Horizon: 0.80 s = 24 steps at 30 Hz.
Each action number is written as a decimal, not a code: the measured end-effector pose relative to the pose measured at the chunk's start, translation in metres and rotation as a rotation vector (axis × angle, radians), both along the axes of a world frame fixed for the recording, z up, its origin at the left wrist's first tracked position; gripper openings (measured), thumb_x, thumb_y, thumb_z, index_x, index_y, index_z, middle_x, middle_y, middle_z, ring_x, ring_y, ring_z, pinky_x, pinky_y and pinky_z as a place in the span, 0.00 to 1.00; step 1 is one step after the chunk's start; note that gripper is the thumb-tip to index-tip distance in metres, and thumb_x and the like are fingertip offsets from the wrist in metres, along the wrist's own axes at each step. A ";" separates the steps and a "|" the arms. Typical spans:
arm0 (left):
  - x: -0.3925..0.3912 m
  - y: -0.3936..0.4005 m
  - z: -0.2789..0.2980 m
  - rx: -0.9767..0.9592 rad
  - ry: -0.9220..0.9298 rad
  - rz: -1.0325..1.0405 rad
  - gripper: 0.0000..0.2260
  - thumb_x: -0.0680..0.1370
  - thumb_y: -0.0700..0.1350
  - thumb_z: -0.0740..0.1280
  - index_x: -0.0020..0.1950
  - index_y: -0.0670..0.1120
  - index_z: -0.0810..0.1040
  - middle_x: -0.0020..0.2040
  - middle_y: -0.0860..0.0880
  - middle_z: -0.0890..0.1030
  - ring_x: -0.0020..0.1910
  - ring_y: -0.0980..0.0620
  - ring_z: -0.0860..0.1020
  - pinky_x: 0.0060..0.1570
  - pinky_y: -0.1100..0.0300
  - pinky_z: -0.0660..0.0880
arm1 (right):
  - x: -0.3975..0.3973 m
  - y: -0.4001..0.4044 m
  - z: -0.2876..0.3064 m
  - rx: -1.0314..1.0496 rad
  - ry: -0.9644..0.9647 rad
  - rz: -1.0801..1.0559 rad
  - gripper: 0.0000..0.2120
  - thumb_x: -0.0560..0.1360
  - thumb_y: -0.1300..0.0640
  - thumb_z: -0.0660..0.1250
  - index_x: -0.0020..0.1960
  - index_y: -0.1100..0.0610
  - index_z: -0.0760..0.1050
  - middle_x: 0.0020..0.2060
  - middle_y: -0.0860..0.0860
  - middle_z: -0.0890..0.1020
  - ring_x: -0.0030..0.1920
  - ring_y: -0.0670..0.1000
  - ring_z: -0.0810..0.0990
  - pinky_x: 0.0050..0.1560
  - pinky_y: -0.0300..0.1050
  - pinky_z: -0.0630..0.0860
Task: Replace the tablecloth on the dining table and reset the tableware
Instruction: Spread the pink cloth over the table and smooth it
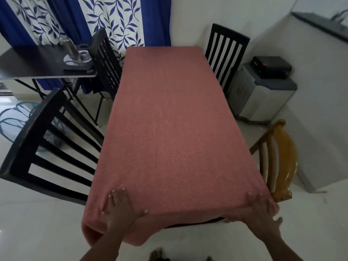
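Head view, desk: a long rectangular desk runs away from the camera; only a dark strip of its near edge shows under the cloth.
Head view, tablecloth: a pink tablecloth covers the whole top, lying flat and smooth, with its near end draped over the near edge and bunched in a fold at the near left corner.
Head view, left hand: the left hand lies flat on the cloth near the near left corner, fingers spread and straight, palm down, pressing the fabric.
Head view, right hand: the right hand lies on the cloth at the near right corner, fingers extended over the edge; whether the thumb pinches fabric beneath cannot be told.
Head view, hands relative: both are well apart, one at each near corner.
Head view, tableware: a steel tumbler, a small steel bowl and a plate stand together on a dark side desk at far left, apart from the cloth.
Head view, seating: a black slatted chair at near left, a second black chair at far left, a third black chair at far right, and a brown wooden chair at near right, just beside the cloth.
Head view, surroundings: a blue leaf-print curtain hangs behind; a grey appliance with a black box on top stands on the right.
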State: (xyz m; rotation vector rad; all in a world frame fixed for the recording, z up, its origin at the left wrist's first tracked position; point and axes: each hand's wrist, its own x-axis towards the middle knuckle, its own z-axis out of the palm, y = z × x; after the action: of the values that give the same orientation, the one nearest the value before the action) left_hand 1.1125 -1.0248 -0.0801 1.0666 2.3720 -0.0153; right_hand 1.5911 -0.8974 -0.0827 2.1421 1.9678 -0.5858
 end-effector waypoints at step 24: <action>-0.076 -0.060 0.000 0.277 -0.054 0.487 0.57 0.62 0.55 0.82 0.80 0.49 0.50 0.78 0.41 0.59 0.77 0.36 0.59 0.70 0.32 0.61 | -0.008 0.031 0.025 -0.033 0.065 0.126 0.72 0.47 0.14 0.64 0.81 0.41 0.40 0.81 0.47 0.48 0.80 0.55 0.51 0.76 0.58 0.56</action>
State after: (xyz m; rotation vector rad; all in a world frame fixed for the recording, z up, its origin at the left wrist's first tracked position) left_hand 1.0363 -1.0850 -0.0802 0.5656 2.5706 0.5212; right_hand 1.5829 -0.8662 -0.0581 1.9865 2.0921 -0.6688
